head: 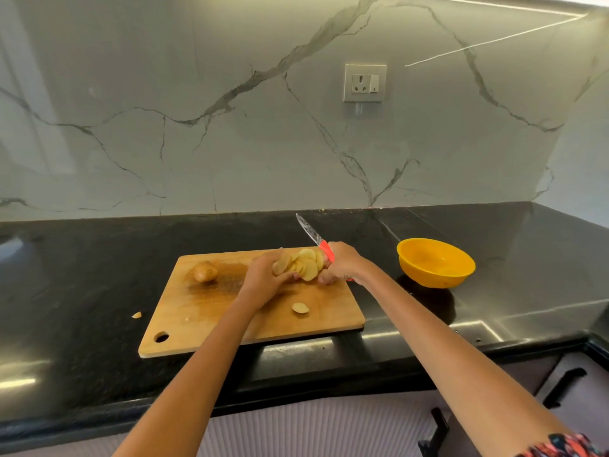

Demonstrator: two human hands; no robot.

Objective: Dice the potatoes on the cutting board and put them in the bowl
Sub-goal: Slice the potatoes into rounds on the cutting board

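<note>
A wooden cutting board lies on the black counter. My left hand holds a fanned stack of potato slices at the board's far side. My right hand grips a knife by its red handle, blade pointing up and away, and its lower fingers touch the slices from the right. A whole potato sits at the board's far left. One loose slice lies nearer me on the board. A yellow bowl stands right of the board; I see nothing in it.
A small potato scrap lies on the counter left of the board. A marble backsplash with a wall socket rises behind. Cabinet fronts with black handles are below the counter edge at the right.
</note>
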